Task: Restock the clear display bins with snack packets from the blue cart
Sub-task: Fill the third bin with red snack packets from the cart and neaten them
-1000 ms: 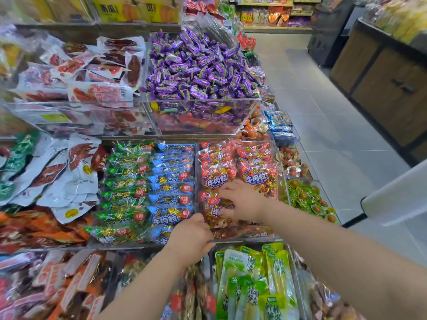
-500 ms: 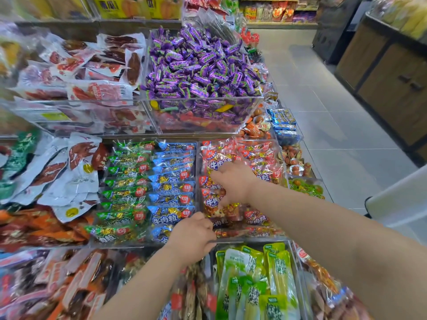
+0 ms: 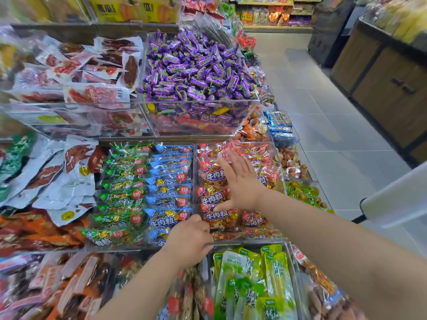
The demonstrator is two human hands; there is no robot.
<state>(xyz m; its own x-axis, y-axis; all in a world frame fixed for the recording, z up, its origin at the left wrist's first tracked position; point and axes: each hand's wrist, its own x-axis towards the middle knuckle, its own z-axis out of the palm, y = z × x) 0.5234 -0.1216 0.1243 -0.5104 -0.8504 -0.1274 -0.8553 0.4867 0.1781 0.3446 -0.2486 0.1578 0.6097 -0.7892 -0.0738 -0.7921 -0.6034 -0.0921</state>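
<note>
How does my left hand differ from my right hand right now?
The right hand is flat, fingers spread, over the red packets; the left hand has curled fingers. The right hand reaches deeper into the clear bin; the left hand sits at its front edge, near the blue packets. Whether the left hand grips anything is hidden. Both are bare.

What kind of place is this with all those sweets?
Most likely a snack shop or supermarket. The clear bins hold heaps of purple sweets and rows of red snack packets, and a tiled aisle runs past them to more stocked shelves at the back.
</note>
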